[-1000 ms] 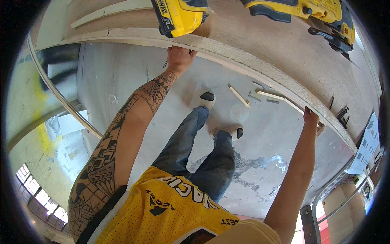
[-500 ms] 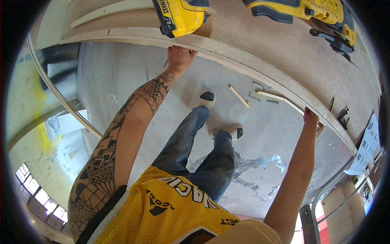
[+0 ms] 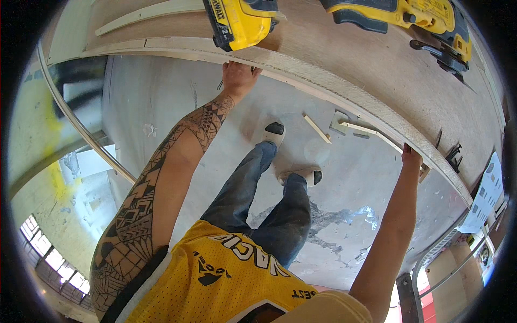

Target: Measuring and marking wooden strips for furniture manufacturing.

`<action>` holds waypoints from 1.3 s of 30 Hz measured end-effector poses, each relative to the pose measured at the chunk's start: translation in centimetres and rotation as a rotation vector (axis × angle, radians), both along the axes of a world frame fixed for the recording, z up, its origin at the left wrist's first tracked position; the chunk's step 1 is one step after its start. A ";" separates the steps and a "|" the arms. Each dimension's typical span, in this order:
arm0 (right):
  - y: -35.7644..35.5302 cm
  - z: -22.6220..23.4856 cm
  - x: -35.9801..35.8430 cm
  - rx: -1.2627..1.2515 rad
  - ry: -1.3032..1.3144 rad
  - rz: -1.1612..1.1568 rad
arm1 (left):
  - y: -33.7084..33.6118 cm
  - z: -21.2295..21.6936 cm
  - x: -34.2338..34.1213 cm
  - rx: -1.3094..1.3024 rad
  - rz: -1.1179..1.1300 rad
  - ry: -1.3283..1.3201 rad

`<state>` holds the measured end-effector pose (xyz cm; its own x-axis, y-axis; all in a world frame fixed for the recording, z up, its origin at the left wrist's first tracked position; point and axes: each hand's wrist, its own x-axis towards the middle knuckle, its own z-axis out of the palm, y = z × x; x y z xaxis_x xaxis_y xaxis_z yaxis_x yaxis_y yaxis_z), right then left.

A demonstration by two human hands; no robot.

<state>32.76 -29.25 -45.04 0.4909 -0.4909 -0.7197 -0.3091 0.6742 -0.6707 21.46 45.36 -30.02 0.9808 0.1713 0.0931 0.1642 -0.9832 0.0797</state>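
A large plywood board (image 3: 344,64) lies flat in front of me, its pale near edge curving across the view. My left hand (image 3: 238,77) grips that edge from below, near a yellow power tool's battery end (image 3: 242,21). My right hand (image 3: 412,159) holds the same edge farther right, fingers curled over it. Both arms are stretched out, the left one tattooed.
A second yellow and black power tool (image 3: 414,16) lies on the board at top right. A pale wooden strip (image 3: 151,12) lies at the board's far left. Wood offcuts (image 3: 316,129) sit on the concrete floor by my shoes (image 3: 272,132). A black clamp (image 3: 454,156) and a printed sheet (image 3: 484,194) are at the right.
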 end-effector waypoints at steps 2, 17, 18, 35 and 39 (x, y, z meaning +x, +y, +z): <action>0.0 -0.3 0.2 -0.010 -0.014 0.014 | 0.0 0.1 0.0 0.024 0.009 0.039; 1.0 0.0 -0.3 -0.069 -0.076 0.112 | 0.3 -0.1 0.1 0.030 -0.006 0.067; 1.5 0.9 -0.8 0.007 -0.145 0.107 | 0.3 0.0 -0.2 0.018 -0.028 0.024; 10.4 13.7 -36.2 0.002 0.180 -0.173 | 0.0 11.3 -18.0 -0.485 -0.292 0.957; 7.5 17.3 -43.6 -0.036 0.323 -0.388 | -5.3 16.2 -17.7 -0.569 -0.239 0.992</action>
<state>-10.82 -21.78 -27.72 0.0229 -0.6201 -0.7842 -0.2359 0.7589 -0.6069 3.72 40.09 -13.87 0.5929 -0.2571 -0.7632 0.2179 -0.8611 0.4594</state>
